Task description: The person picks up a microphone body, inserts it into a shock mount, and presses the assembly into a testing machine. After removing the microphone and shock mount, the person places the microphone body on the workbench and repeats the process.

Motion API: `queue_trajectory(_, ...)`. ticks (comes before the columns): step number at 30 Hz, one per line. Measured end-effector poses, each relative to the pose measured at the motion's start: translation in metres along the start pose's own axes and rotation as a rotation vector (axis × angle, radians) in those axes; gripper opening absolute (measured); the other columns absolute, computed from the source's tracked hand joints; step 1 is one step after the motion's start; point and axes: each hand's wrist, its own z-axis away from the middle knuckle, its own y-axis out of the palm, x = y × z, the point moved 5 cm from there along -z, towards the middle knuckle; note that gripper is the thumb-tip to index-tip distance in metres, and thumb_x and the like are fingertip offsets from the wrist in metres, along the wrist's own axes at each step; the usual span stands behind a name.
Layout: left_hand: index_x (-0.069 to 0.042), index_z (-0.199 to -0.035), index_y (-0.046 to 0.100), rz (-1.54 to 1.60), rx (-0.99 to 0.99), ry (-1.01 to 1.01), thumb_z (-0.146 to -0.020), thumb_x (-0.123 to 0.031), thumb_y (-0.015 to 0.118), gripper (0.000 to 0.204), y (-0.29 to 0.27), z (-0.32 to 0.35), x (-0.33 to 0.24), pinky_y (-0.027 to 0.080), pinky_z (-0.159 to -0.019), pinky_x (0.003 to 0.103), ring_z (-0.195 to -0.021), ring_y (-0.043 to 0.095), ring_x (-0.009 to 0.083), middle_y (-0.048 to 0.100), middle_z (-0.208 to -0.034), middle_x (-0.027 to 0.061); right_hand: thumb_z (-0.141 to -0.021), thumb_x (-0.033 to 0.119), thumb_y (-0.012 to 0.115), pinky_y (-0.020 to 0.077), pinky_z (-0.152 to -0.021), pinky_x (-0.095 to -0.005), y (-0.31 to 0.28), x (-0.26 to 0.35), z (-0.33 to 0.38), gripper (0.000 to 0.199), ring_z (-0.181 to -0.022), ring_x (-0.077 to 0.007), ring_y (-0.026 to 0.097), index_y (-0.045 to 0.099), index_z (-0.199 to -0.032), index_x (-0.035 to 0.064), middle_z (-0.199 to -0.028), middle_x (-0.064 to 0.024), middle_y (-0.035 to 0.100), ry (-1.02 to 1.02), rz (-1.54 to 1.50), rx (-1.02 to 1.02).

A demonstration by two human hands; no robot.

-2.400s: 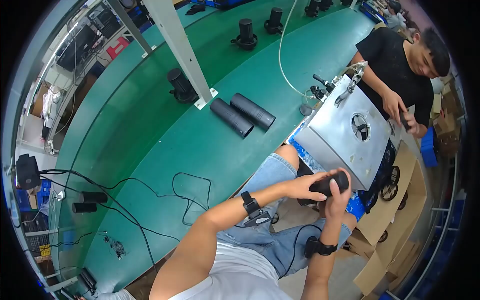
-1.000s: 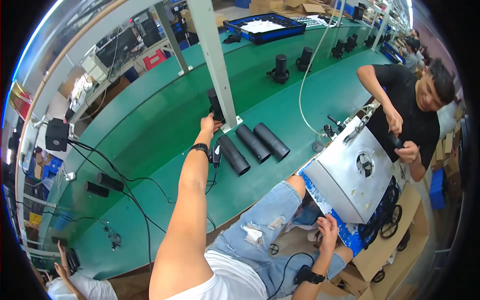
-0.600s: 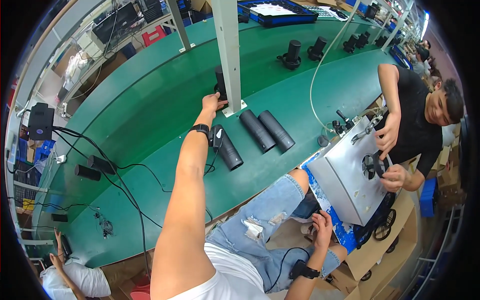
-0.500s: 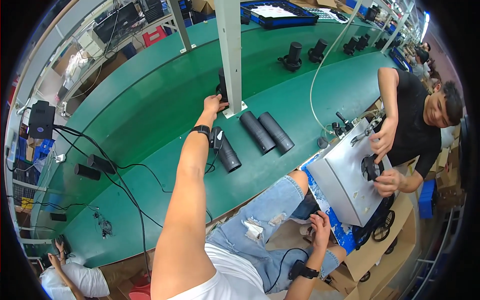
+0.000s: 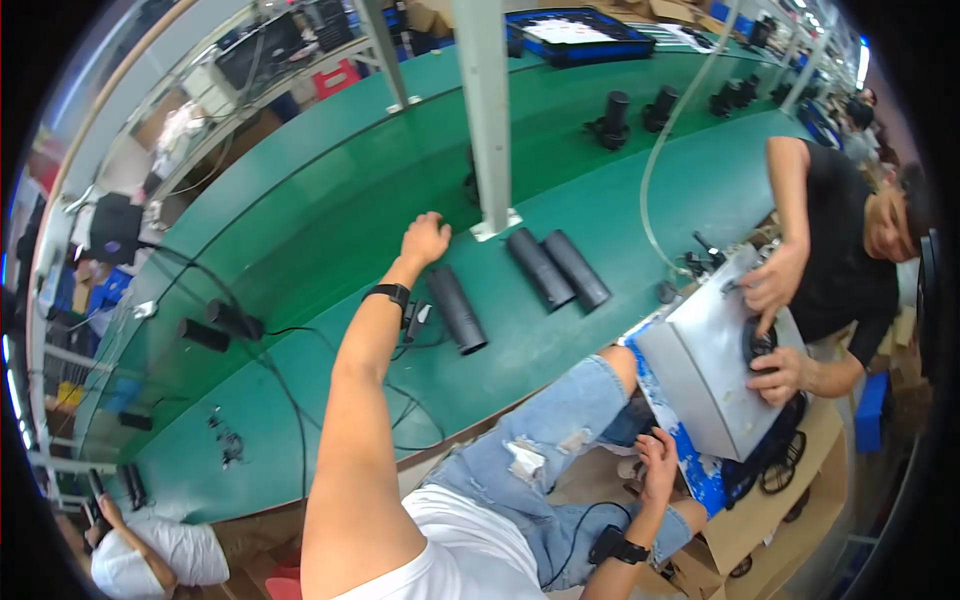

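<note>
My left hand (image 5: 428, 240) reaches over the green bench with bent fingers apart and nothing in them. Just below it lies a black tube (image 5: 457, 310). Two more black tubes, one at the left (image 5: 540, 270) and one at the right (image 5: 578, 272), rest side by side past the foot of the white post (image 5: 487, 130). A dark part (image 5: 471, 176) shows only partly from behind that post. Over my lap, beside the blue-edged stand, my right hand (image 5: 657, 464) is loosely curled, fingers apart, holding nothing I can see.
A co-worker at the right works a black ring-shaped part (image 5: 760, 345) against a grey metal box (image 5: 705, 360). Black cylinders on round bases (image 5: 612, 122) stand along the conveyor. Cables (image 5: 280, 370) trail across the bench at left. An open carton (image 5: 790, 520) holds black rings.
My left hand has drawn back from the dark part behind the post, toward me. The whole view has shifted slightly. My right hand stays near my lap.
</note>
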Motion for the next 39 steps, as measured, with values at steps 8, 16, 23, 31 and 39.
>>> queue_trajectory(8, 0.001, -0.126, 0.049, 0.102, -0.237, -0.015, -0.093, -0.032, 0.049, 0.047, -0.029, 0.098, 0.060, 0.036, -0.104, 0.045, -0.122, 0.044, 0.0399, 0.047, -0.131, 0.0259, -0.092, 0.017, 0.058, 0.0436, -0.074, -0.0231, -0.001, -0.005, 0.002, 0.036, -0.088, -0.0136, 0.061, 0.049, -0.123, 0.0014, -0.100, -0.0084, 0.066, -0.021, 0.008, 0.053)
queue_trajectory(16, -0.003, -0.135, 0.040, 0.020, -0.162, 0.021, -0.088, -0.029, 0.055, 0.056, -0.035, 0.191, 0.012, 0.027, -0.109, 0.050, -0.132, 0.030, 0.0441, 0.034, -0.142, 0.0250, -0.093, 0.017, 0.056, 0.0446, -0.076, -0.0242, 0.012, 0.001, 0.001, 0.036, -0.090, -0.0147, 0.061, 0.048, -0.125, 0.0017, -0.103, -0.0087, 0.064, -0.003, 0.023, 0.100)
queue_trajectory(23, -0.005, -0.134, 0.040, -0.507, -0.435, -0.194, -0.072, -0.023, 0.064, 0.069, -0.128, 0.142, 0.097, 0.024, -0.107, 0.057, -0.134, 0.025, 0.0463, 0.031, -0.143, 0.0242, -0.094, 0.016, 0.054, 0.0460, -0.084, -0.0253, 0.004, -0.008, -0.003, 0.036, -0.095, -0.0161, 0.059, 0.047, -0.127, 0.0028, -0.107, -0.0106, 0.062, 0.020, -0.009, 0.123)
queue_trajectory(31, -0.008, -0.129, 0.043, -0.647, -0.603, -0.820, -0.074, -0.022, 0.064, 0.061, -0.274, 0.194, 0.213, 0.036, -0.097, 0.057, -0.130, 0.036, 0.0402, 0.043, -0.135, 0.0207, -0.093, 0.020, 0.058, 0.0453, -0.080, -0.0230, 0.008, -0.006, 0.001, 0.038, -0.092, -0.0139, 0.059, 0.047, -0.126, 0.0031, -0.106, -0.0091, 0.063, 0.013, -0.012, 0.125)
queue_trajectory(39, -0.013, -0.129, 0.047, -0.371, -0.444, -0.376, -0.077, -0.030, 0.073, 0.060, -0.254, 0.171, 0.207, 0.049, -0.086, 0.045, -0.102, 0.058, 0.0394, 0.055, -0.112, 0.0177, -0.093, 0.021, 0.057, 0.0448, -0.078, -0.0220, 0.014, 0.015, 0.007, 0.036, -0.092, -0.0135, 0.060, 0.051, -0.124, 0.0032, -0.105, -0.0078, 0.064, 0.008, -0.069, 0.103)
